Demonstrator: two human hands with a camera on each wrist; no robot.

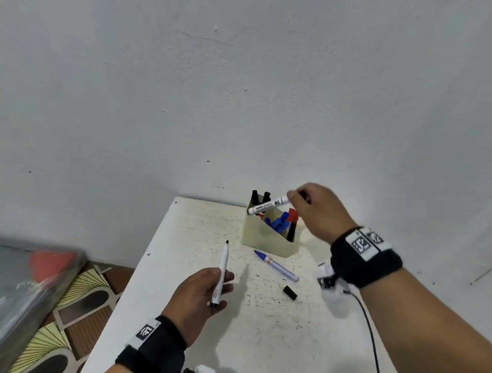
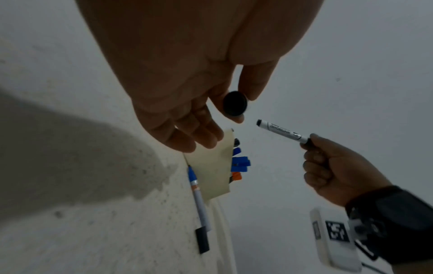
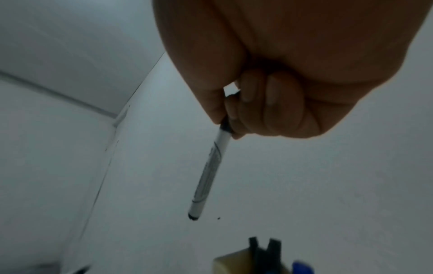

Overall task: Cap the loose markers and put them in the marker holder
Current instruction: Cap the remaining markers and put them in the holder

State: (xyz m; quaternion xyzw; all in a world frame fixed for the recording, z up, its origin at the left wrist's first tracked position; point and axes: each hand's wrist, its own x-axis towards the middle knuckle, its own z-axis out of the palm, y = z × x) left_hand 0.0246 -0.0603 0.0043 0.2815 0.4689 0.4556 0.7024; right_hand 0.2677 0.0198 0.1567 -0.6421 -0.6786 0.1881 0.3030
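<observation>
A beige marker holder point(image 1: 267, 239) stands at the table's far edge with several black, blue and red markers in it. My right hand point(image 1: 294, 196) pinches a white black-ended marker point(image 1: 268, 205) by its black cap end, tilted just above the holder; the same marker point(image 3: 211, 166) hangs from my fingers in the right wrist view. Nearer, my left hand point(image 1: 221, 280) grips an uncapped black marker point(image 1: 222, 264), tip pointing away; its butt point(image 2: 235, 106) shows in the left wrist view. An uncapped blue marker point(image 1: 276, 265) and a black cap point(image 1: 289, 292) lie in front of the holder.
The white speckled table point(image 1: 196, 232) stands against a pale wall. A black cable point(image 1: 371, 332) runs across the table's right side. Left of the table's edge lie a patterned floor point(image 1: 82, 297) and a blurred grey and red object point(image 1: 17, 287).
</observation>
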